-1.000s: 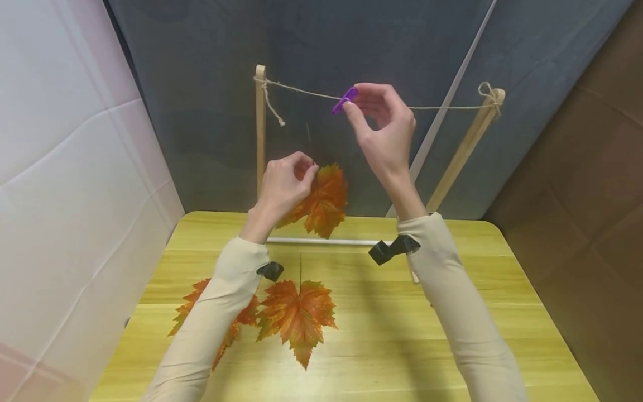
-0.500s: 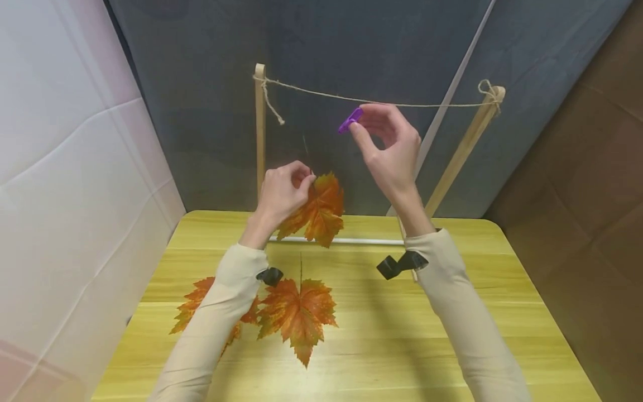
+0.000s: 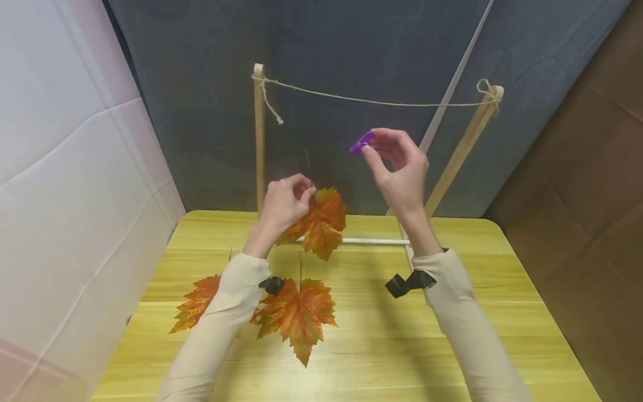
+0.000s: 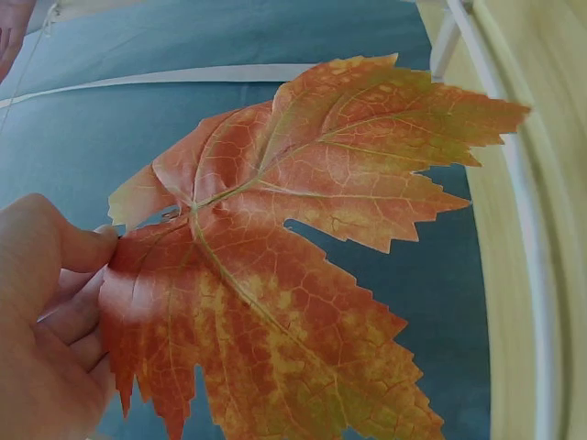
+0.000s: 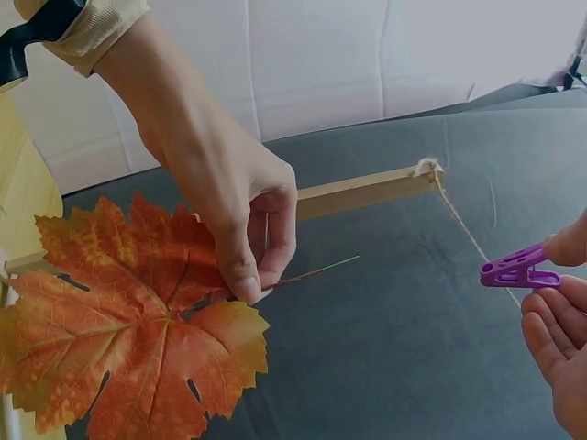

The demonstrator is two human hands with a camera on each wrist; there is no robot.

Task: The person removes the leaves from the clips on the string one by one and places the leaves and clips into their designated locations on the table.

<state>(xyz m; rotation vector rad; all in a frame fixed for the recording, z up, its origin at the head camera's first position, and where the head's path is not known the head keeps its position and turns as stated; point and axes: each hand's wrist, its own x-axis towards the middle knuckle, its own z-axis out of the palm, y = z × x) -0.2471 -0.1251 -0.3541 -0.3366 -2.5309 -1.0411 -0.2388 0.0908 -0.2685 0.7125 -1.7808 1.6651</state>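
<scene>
My left hand (image 3: pixel 286 205) pinches an orange artificial maple leaf (image 3: pixel 325 226) by its stem close to the blade; the leaf hangs above the back of the table, and the thin stem points up past the fingers. Between thumb and fingertips, my right hand (image 3: pixel 404 170) holds a purple clothespin (image 3: pixel 360 143). It is below the twine (image 3: pixel 351 99) in the head view, up and to the right of the leaf. In the right wrist view the clothespin (image 5: pixel 519 269) overlaps the twine, and the leaf's stem (image 5: pixel 316 273) sticks out beyond the left fingertips.
Two wooden posts, left (image 3: pixel 259 139) and right (image 3: pixel 464 145), carry the twine, knotted at each top. A white rod (image 3: pixel 377 242) runs low between them. On the wooden table (image 3: pixel 452 335) lie more leaves, one in the middle (image 3: pixel 301 315) and one (image 3: pixel 193 304) partly under my left forearm.
The right hand has brought the clothespin down from the twine and slightly right. My left hand has lowered the leaf a little.
</scene>
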